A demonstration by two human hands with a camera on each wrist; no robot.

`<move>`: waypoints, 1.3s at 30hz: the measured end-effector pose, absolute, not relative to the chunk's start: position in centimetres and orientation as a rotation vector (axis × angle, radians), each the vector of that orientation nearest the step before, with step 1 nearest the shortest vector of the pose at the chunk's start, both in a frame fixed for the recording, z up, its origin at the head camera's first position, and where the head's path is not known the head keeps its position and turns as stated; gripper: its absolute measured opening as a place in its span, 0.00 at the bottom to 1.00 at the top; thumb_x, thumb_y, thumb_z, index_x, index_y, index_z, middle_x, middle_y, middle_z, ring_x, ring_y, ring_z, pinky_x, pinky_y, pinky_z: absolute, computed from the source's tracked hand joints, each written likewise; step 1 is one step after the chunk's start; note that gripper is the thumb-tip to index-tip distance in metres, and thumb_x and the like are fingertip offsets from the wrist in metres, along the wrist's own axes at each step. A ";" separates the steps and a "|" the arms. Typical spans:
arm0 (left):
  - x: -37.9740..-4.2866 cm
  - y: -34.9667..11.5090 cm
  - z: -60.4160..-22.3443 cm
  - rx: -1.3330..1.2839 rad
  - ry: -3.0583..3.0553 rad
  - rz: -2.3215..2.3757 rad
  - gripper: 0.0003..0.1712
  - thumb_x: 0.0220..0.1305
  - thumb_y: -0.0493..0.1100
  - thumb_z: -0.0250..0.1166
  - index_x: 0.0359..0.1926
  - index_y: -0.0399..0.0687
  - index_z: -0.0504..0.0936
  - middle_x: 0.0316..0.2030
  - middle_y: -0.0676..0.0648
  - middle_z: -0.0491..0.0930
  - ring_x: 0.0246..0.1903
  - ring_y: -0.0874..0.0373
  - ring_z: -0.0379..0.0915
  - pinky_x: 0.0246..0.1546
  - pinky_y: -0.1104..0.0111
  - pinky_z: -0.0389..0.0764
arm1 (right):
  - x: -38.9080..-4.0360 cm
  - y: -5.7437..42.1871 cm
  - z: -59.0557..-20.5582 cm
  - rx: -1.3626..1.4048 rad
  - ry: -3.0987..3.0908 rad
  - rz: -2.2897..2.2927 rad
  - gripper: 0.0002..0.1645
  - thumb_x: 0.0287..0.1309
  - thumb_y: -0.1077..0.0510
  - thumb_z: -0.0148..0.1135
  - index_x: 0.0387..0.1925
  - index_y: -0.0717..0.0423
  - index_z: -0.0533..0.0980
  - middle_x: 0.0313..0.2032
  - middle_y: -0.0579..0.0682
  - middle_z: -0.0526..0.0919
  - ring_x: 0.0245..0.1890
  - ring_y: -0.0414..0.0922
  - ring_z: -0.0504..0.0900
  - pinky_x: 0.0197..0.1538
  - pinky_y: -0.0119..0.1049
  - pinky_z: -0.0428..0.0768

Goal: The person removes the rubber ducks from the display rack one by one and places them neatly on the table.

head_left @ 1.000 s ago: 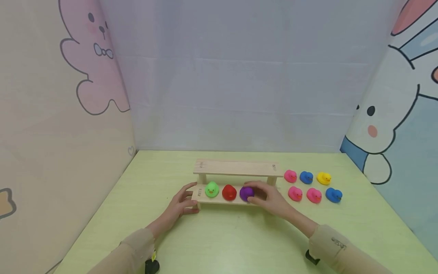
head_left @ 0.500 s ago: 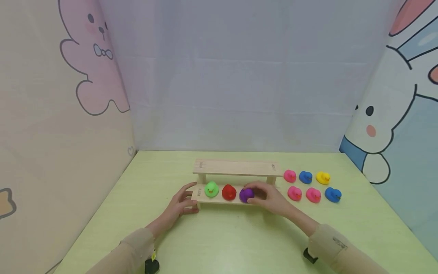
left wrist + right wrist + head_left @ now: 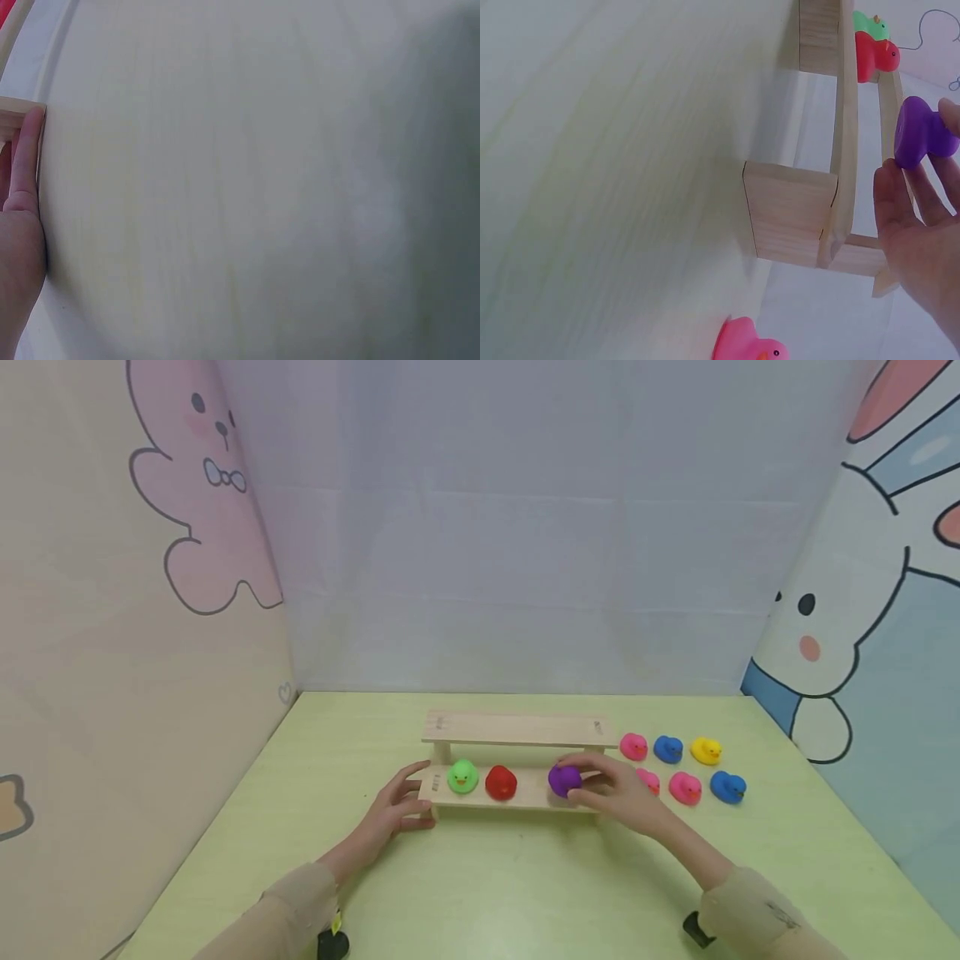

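A two-step wooden shelf [image 3: 517, 728] stands on the table. At its left end my left hand [image 3: 382, 818] holds the lower step, with fingers spread along the edge; in the left wrist view only part of this left hand [image 3: 22, 232] shows against the wood. My right hand [image 3: 626, 793] pinches a purple rubber duck [image 3: 562, 781] between thumb and fingers over the right part of the lower step. In the right wrist view this purple duck [image 3: 919, 135] appears raised off the wood. A green duck [image 3: 462, 777] and a red duck [image 3: 501, 783] sit on the lower step.
Right of the shelf, loose rubber ducks stand in two rows: a pink duck [image 3: 633, 746], a blue duck [image 3: 668, 748] and a yellow duck [image 3: 706, 751] behind, more pink and a blue duck [image 3: 728, 787] in front. My right hand partly covers one pink duck [image 3: 649, 780].
My right hand has moved the purple duck to the right along the lower step, away from the red duck. The left hand stays at the shelf's left end.
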State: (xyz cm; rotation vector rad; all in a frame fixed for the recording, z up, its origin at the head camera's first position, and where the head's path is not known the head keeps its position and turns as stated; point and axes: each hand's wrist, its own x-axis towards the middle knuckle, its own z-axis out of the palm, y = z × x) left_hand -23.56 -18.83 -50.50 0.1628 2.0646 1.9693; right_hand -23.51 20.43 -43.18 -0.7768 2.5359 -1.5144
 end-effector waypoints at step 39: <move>-23.3 -18.7 -50.0 0.176 2.068 1.978 0.39 0.68 0.42 0.62 0.75 0.58 0.55 0.64 0.34 0.66 0.51 0.56 0.78 0.50 0.58 0.87 | -18.4 30.5 -46.6 -0.710 2.818 -1.303 0.22 0.58 0.57 0.70 0.54 0.49 0.78 0.53 0.53 0.83 0.47 0.22 0.76 0.43 0.28 0.85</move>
